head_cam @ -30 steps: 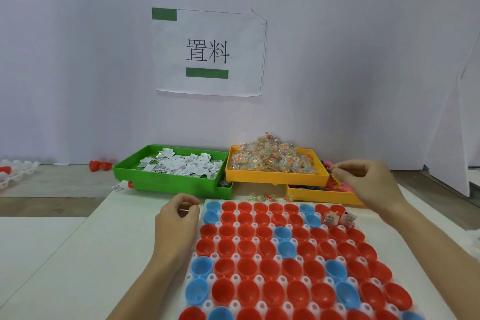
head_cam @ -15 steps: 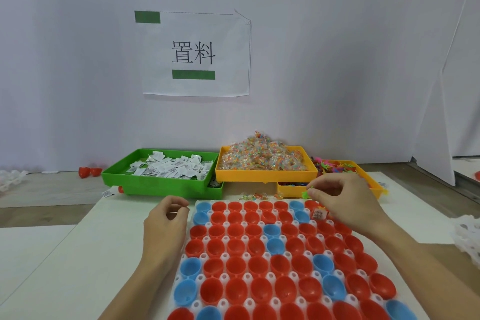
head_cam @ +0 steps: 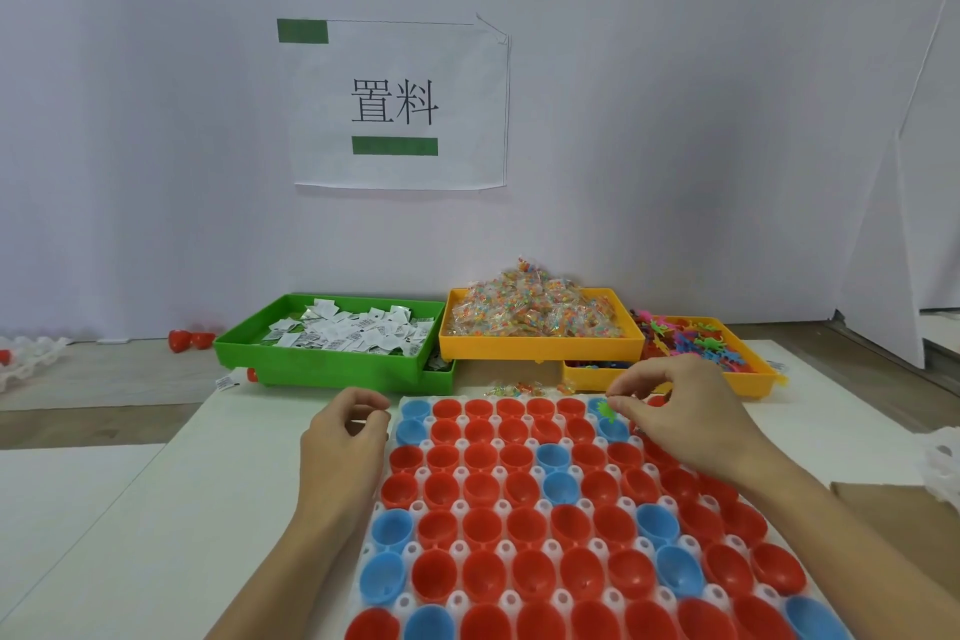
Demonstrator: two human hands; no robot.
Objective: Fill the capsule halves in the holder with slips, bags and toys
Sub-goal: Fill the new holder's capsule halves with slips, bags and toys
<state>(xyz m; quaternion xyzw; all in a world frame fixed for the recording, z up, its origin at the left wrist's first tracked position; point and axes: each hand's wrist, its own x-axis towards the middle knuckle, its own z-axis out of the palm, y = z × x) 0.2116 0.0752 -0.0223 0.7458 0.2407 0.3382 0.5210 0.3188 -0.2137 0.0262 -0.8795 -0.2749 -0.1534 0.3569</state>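
Note:
The white holder (head_cam: 498,472) lies in front of me, packed with red and blue capsule halves. My right hand (head_cam: 680,424) hovers over its far right corner. Thumb and forefinger pinch a small green toy (head_cam: 605,410) at the mouth of a blue half in the top row. My left hand (head_cam: 343,437) rests loosely curled beside the holder's far left corner, and I see nothing in it. Behind the holder stand a green tray of white slips (head_cam: 332,370), an orange tray heaped with bags (head_cam: 540,349) and an orange tray of coloured toys (head_cam: 750,379).
A second orange tray (head_cam: 587,376) sits under the bag tray. A few loose bags (head_cam: 514,387) lie between trays and holder. Red capsule halves (head_cam: 189,340) and a white holder (head_cam: 26,353) lie on the floor at left. Brown cardboard (head_cam: 909,509) lies at right.
My right hand has come from the toy tray leftward and down to the holder's top row, carrying the green toy. My left hand has stayed by the holder's corner.

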